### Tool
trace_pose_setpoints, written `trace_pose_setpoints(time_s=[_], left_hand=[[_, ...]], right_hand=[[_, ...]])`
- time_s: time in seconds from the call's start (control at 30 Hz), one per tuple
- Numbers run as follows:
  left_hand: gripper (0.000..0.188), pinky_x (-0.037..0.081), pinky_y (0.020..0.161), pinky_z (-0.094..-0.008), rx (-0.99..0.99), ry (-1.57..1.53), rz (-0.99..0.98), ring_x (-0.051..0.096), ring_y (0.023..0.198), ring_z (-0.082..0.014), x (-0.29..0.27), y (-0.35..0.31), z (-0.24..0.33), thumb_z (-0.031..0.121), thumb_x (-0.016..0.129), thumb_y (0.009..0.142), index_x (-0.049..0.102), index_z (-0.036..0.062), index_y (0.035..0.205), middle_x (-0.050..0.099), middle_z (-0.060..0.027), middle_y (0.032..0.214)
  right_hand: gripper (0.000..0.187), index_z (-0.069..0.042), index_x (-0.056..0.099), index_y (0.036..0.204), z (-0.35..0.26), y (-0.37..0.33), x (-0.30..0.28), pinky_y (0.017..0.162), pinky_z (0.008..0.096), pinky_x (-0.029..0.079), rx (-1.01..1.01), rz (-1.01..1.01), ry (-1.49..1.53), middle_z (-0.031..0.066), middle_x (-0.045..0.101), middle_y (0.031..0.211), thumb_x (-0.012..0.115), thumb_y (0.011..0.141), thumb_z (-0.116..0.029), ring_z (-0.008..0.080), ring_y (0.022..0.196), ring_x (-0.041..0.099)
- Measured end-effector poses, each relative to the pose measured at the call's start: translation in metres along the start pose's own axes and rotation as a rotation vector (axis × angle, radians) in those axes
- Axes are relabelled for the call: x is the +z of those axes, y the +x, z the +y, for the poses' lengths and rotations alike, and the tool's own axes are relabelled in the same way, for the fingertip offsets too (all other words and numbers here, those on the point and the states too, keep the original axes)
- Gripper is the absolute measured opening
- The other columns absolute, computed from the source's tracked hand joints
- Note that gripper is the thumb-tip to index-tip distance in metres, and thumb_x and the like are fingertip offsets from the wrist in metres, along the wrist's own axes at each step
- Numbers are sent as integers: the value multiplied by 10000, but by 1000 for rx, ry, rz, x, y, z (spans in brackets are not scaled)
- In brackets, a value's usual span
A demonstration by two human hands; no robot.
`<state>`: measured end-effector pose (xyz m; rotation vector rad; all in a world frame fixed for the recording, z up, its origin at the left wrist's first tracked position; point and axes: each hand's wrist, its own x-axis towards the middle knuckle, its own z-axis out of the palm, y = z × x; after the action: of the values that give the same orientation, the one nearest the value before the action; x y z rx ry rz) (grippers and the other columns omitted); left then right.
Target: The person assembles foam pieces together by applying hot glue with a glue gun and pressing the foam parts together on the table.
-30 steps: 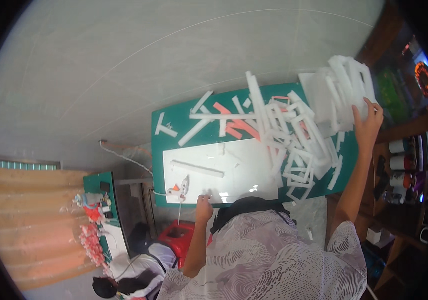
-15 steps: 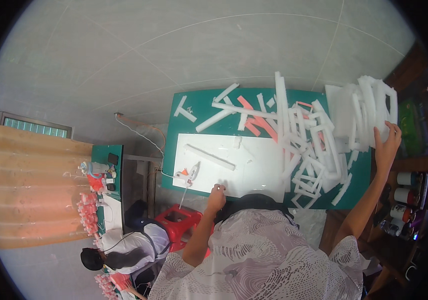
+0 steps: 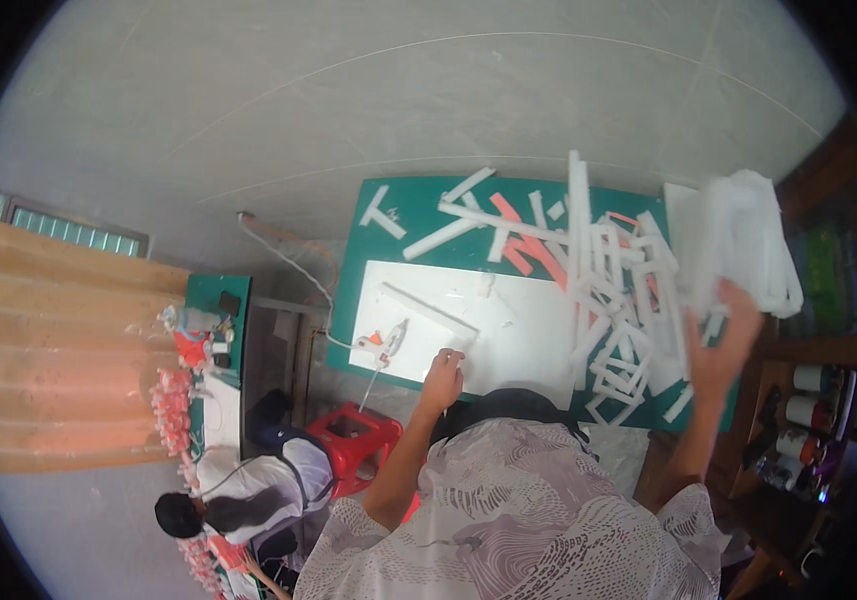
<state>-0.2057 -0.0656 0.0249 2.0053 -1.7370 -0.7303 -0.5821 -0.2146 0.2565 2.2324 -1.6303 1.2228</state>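
My left hand [image 3: 443, 380] rests at the near edge of a white board [image 3: 523, 345], its fingers curled; whether anything is in them is hidden. Farther in on the board lie a white foam strip [image 3: 428, 312] and a hot glue gun [image 3: 384, 345] with a white cord. My right hand [image 3: 726, 335] is smeared by motion at the near side of a stack of white foam frames [image 3: 753, 245]. Blurred white foam shows just beyond its fingers, and its grip cannot be made out. Left of it is a heap of loose white foam frames [image 3: 623, 345].
Pink foam strips [image 3: 538, 250] and more white strips [image 3: 443, 238] lie across the far part of the green table [image 3: 373, 265]. A red stool [image 3: 353, 440] stands at the left, near a seated person [image 3: 268, 475] at another table. Shelves with spools [image 3: 808, 395] are at the right.
My right hand has moved left and nearer to me, away from the stack's right side. My left hand has shifted slightly right and farther onto the board. The view has shifted a little.
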Motion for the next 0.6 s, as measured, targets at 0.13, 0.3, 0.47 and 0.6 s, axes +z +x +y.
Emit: trace_pose_setpoints(time_s=[0.13,0.3,0.47,0.6], left_hand=[[304,443,836,-400,116,-255,41,524,978,-329,-25,16,51,5,549,782,520,18,1084,511,-176,1054],[421,424,899,-387,368,-339,-55,477,1113,-300,-65,21,124,75,624,797,507,63,1201,472,-150,1221],[541,374,968,-431,559,-102,-164,393,1213,-349,-91,15,142,131,689,759,486,109,1259,374,-171,1335],[593,381,967,-444,554,-198,-254,413,1189,-365,-100,15,118,148,724,736,470,102,1270,358,-184,1334]], right_hand=[[431,-32,560,1038,-45,-43,49,885,397,394,105,-301,440,142,583,1015,760,671,-139,325,973,533],[400,-30,560,1019,-85,-97,68,837,380,407,156,-641,552,131,579,956,725,738,-263,309,918,537],[345,-9,526,990,-112,-110,68,720,330,425,338,-853,746,110,523,830,688,789,-238,259,791,544],[318,-14,528,998,-134,-124,74,735,317,428,459,-844,770,108,537,855,677,801,-213,238,810,551]])
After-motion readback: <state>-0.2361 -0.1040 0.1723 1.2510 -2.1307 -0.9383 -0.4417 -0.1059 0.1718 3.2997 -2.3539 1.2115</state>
